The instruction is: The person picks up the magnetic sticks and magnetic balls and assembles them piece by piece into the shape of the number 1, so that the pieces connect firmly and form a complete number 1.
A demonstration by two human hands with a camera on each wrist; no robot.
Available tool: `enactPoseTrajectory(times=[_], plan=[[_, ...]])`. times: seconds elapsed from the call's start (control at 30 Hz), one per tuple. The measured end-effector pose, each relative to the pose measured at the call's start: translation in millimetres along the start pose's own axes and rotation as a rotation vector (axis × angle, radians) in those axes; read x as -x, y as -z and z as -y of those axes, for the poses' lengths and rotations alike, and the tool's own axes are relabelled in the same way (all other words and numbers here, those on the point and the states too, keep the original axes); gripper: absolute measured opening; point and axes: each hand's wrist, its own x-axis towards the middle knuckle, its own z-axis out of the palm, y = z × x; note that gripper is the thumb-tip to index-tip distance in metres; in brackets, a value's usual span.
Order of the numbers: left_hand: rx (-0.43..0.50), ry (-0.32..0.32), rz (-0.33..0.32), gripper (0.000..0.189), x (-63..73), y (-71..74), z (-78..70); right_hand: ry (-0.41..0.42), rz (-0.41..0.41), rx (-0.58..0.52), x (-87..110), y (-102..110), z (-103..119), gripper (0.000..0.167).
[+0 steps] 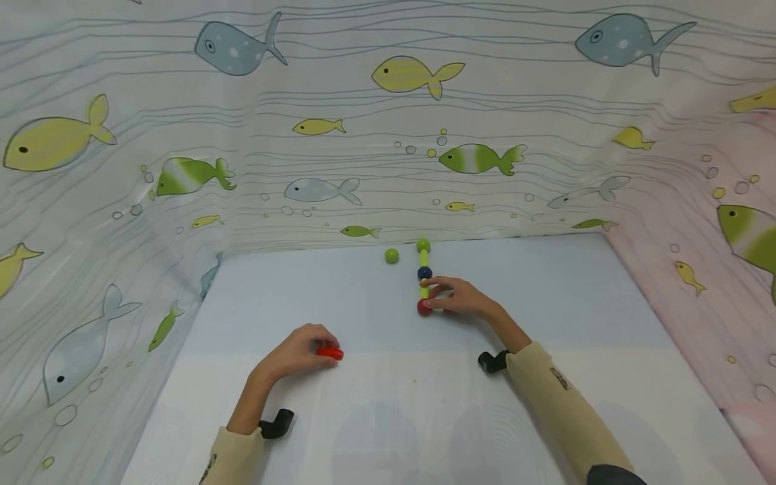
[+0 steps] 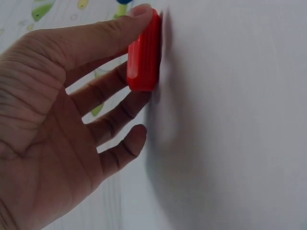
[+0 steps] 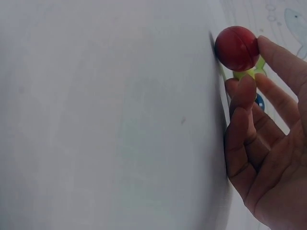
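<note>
My left hand (image 1: 298, 351) pinches a short red rod (image 1: 330, 353) low over the white table. In the left wrist view the thumb presses on one side of the red rod (image 2: 143, 60), with fingers behind it. My right hand (image 1: 459, 297) grips the near part of a straight ball-and-rod chain. That chain runs from a green ball (image 1: 423, 245) through a yellow-green rod (image 1: 424, 259), a blue ball (image 1: 424, 273) and a second yellow-green rod (image 1: 424, 292) to a red ball (image 1: 422, 308). The right thumb touches the red ball (image 3: 237, 48); fingers partly hide the rod behind it.
A loose green ball (image 1: 392, 256) lies left of the chain's far end. Fish-printed cloth (image 1: 327, 158) rises behind the white table (image 1: 376, 431) and at both sides. A black wrist mount (image 1: 277, 424) sits by each sleeve.
</note>
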Motion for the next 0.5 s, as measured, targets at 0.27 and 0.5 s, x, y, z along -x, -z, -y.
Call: enactPoseTrajectory(times=[0.27,0.5], plan=[[-0.016,0.065,0.026,0.019,-5.4,-4.5,0.4,-0.003,-0.019,0.008,4.3,-0.3,0.8,0.051],[-0.019,0.098,0.024,0.017,-3.4,-5.9,-2.1,0.001,-0.018,0.015,1.5,-1.5,-0.2,0.05]])
